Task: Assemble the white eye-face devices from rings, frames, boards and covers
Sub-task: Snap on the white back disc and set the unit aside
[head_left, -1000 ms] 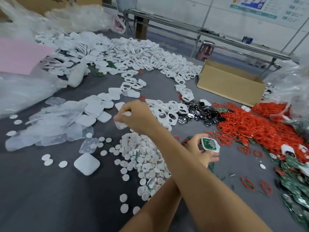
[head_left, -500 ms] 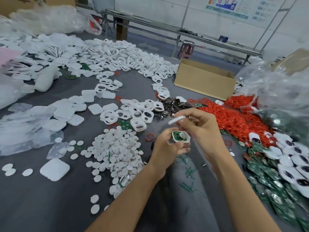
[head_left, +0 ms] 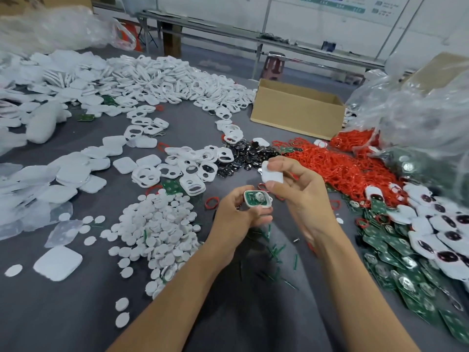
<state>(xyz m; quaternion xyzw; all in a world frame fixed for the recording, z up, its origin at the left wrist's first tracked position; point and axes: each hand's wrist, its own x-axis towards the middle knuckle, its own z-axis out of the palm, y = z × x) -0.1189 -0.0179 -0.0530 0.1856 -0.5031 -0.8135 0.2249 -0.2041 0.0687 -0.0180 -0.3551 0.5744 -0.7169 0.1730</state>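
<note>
**Cover held over the open device, head view.** My left hand [head_left: 238, 215] cradles a half-built device [head_left: 257, 198], a white frame with a green board and its round metal cell facing up. The fingers curl beneath it and the thumb rests on its near edge. My right hand [head_left: 302, 196] pinches a white cover [head_left: 272, 174] between thumb and forefinger, with the other fingers loosely bent. The cover hangs tilted just above and beyond the device, apart from it. Both are held in the air over the grey table [head_left: 63, 313], between the heap of white discs [head_left: 162, 229] and the red rings [head_left: 342, 168].

The likely next step is to press the cover onto the frame, and it could fail in these ways:

- **Skewed closure:** brought down at its present tilt, the cover may catch on one edge and stand proud on the other.
- **Wrong orientation:** I cannot tell from here which end of the cover matches which end of the frame, and a reversed cover would not seat.
- **Shifted board:** if my left hand tips, the board may ride up and get trapped under the cover.
- **Missing ring:** no ring shows on the device — closing it now might seal in the omission.
- **Slip:** a light pinch could drop the cover among the loose parts below.
</note>
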